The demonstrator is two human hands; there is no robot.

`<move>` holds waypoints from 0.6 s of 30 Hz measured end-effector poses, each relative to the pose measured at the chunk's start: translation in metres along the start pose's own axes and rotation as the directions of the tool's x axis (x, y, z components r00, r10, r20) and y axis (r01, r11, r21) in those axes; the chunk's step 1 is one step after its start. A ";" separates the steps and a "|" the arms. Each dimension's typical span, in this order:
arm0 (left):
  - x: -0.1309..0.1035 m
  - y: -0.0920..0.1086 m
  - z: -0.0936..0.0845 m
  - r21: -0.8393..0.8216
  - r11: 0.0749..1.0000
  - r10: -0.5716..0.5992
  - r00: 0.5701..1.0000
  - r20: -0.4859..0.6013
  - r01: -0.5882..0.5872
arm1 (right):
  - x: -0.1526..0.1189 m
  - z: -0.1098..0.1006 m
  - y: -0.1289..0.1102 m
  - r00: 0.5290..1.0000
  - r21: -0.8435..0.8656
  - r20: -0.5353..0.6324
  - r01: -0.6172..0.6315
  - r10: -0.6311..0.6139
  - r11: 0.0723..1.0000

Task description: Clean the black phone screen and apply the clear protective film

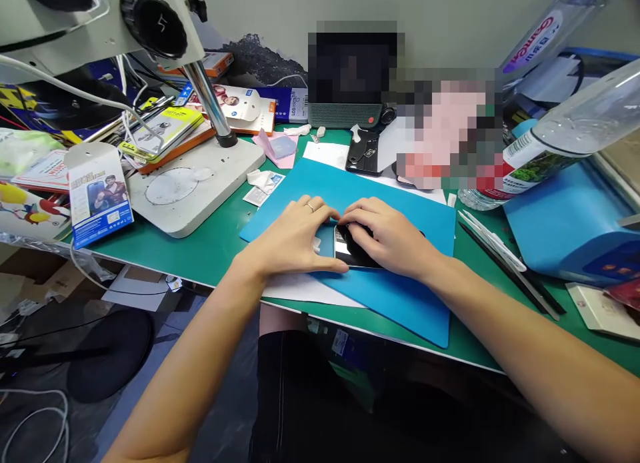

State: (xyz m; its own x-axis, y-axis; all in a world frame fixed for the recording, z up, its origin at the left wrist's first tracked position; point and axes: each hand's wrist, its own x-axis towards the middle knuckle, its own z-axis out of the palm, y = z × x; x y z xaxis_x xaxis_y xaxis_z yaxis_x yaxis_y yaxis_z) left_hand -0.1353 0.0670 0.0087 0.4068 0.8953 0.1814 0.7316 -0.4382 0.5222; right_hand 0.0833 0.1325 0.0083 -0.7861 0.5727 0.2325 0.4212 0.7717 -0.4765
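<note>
A black phone with a light edge lies flat on the blue mat. Around its left end, my left hand has its thumb along the near edge and its index finger by the far corner, the fingers apart. My right hand rests over the phone's right part, covering much of it, with curled fingertips on the dark surface. A small clear or white piece shows beside my left palm. White paper sticks out under the mat's near edge.
A microscope stand occupies the left, near a phone-picture box. Tweezers, a large bottle and a blue device are on the right. Behind the mat lies a black phone part.
</note>
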 end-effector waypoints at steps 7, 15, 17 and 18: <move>0.000 -0.002 0.001 0.001 1.000 -0.027 0.997 0.066 0.027 | -0.001 0.005 0.001 1.000 -0.014 0.002 0.010 -0.010 1.000; -0.001 0.000 0.002 0.015 1.000 -0.026 0.998 0.053 0.025 | -0.002 0.009 0.001 0.999 -0.065 0.010 0.039 -0.039 0.997; -0.001 0.000 0.002 0.020 1.000 -0.010 0.999 0.052 0.009 | -0.002 0.009 0.001 0.999 -0.043 0.004 0.046 -0.046 0.998; -0.002 -0.001 0.002 0.019 1.000 -0.002 0.999 0.051 0.001 | -0.002 0.008 0.001 0.999 -0.037 -0.001 0.051 -0.051 0.998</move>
State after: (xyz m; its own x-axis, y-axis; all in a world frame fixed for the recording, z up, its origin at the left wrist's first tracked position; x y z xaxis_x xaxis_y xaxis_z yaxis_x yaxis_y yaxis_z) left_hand -0.1351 0.0655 0.0060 0.4322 0.8912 0.1378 0.7424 -0.4383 0.5067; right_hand 0.0818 0.1295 0.0003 -0.8061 0.5327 0.2577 0.3968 0.8097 -0.4324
